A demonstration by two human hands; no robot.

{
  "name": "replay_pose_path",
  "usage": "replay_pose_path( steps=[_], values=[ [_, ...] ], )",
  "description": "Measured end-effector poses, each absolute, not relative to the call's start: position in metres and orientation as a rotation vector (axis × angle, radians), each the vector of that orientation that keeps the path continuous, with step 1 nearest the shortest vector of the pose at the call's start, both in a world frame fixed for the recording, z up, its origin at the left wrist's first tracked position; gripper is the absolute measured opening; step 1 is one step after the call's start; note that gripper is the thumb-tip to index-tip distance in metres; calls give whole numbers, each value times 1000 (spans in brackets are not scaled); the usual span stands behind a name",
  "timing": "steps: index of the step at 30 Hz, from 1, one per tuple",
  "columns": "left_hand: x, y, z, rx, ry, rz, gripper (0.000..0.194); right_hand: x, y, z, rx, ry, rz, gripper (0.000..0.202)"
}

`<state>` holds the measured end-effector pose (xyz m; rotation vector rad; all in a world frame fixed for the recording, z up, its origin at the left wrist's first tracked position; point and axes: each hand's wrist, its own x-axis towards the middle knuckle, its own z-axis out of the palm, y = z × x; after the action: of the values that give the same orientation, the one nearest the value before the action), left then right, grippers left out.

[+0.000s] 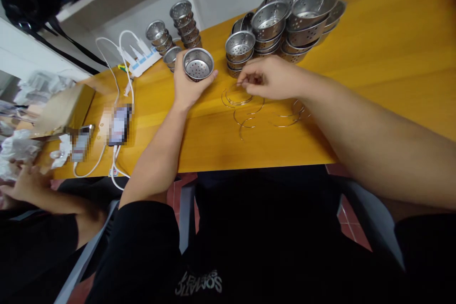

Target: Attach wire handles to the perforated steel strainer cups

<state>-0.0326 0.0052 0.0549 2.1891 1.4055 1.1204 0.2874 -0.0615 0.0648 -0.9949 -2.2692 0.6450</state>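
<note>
My left hand point(187, 83) is wrapped round a perforated metal cup point(198, 63), its open top facing up. The thumb presses along the near side of the rim. To the right, my right hand point(267, 77) has its fingertips pinched together on a thin curved wire point(235, 100), just above the table. More loose curved wires point(245, 126) lie below the hand, and another group point(288, 126) lies by the right wrist. Right behind the right hand rises a stack of perforated metal cups point(240, 45).
Larger stacks of perforated cups point(309, 9) stand at the back right. Smaller stacks point(183, 16) stand by the wall. A white power strip point(144, 59), cables and a phone point(120, 126) are on the left. Another person's hand point(26, 183) is at far left.
</note>
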Motion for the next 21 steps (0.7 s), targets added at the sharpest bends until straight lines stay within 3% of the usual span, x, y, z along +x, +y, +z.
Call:
replay_pose_path(
  steps=[14, 21],
  values=[
    [-20, -1, 41, 2116, 1277, 1039, 87, 282, -68, 67, -1117, -2094, 698, 64],
    [-21, 5, 40, 2162, 1278, 1041, 92, 281, -68, 71, -1123, -2127, 690, 62]
  ],
)
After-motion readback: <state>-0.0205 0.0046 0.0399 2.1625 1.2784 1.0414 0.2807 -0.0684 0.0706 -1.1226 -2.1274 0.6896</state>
